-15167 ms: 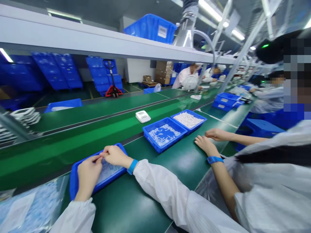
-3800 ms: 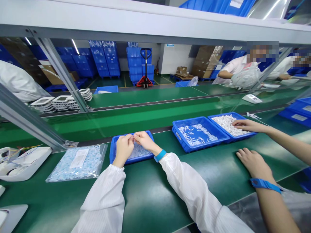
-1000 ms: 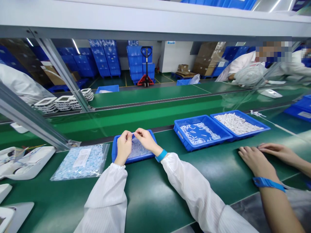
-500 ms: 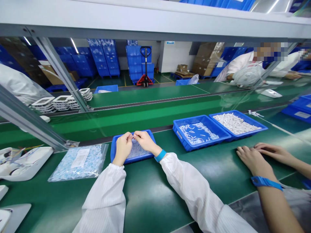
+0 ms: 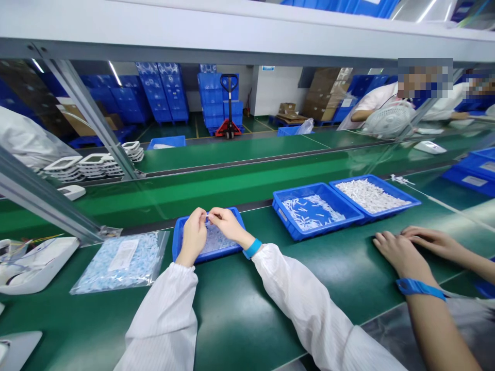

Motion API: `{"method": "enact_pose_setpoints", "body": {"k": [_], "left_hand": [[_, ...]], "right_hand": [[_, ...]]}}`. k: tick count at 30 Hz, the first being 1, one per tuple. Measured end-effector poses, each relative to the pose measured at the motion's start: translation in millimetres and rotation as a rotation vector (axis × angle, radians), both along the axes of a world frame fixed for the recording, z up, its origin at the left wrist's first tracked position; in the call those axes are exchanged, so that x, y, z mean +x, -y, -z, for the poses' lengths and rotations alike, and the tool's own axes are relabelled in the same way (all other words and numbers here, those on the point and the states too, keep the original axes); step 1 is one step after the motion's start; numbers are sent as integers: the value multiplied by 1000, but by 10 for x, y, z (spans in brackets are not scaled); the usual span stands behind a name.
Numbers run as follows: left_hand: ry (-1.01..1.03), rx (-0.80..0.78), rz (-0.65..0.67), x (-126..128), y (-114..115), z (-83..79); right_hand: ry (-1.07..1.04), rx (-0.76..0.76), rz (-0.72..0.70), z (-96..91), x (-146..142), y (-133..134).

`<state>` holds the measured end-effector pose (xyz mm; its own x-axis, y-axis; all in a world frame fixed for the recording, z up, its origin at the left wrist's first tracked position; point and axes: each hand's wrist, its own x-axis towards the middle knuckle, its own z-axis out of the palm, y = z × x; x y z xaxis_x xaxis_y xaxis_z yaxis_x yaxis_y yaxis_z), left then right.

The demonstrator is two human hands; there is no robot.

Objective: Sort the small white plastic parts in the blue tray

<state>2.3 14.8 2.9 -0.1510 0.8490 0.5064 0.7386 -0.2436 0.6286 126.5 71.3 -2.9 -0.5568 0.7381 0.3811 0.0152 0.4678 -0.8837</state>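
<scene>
My left hand (image 5: 194, 232) and my right hand (image 5: 227, 224) meet fingertip to fingertip above a blue tray (image 5: 216, 253) of small pale pieces. Both are closed in a pinch. A tiny light-coloured piece seems to lie between the fingertips, too small to name. A blue band circles my right wrist. Left of the tray lies a clear plastic bag (image 5: 119, 260) filled with light-blue and white pieces, a label on top. To the right stand a blue tray (image 5: 320, 233) of scattered white strips and another blue tray (image 5: 381, 212) heaped with small white parts.
A co-worker's hands (image 5: 410, 252) rest on the bench at right. White housings with wires (image 5: 38, 268) stand at left. A metal post (image 5: 46, 190) slants up at left, and a shelf (image 5: 247, 33) spans overhead. Behind the trays runs a green conveyor belt (image 5: 193, 188).
The view has shifted slightly, so most things sit a little further left. A white part on the belt at left has come further into sight. My hands keep their pinch over the tray.
</scene>
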Motion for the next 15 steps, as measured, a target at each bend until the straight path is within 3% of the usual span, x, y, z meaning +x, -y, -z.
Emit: {"method": "enact_pose_setpoints", "body": {"k": [15], "left_hand": [[87, 10, -10, -4, -17, 32]], "right_hand": [[44, 36, 95, -16, -1, 26]]}}
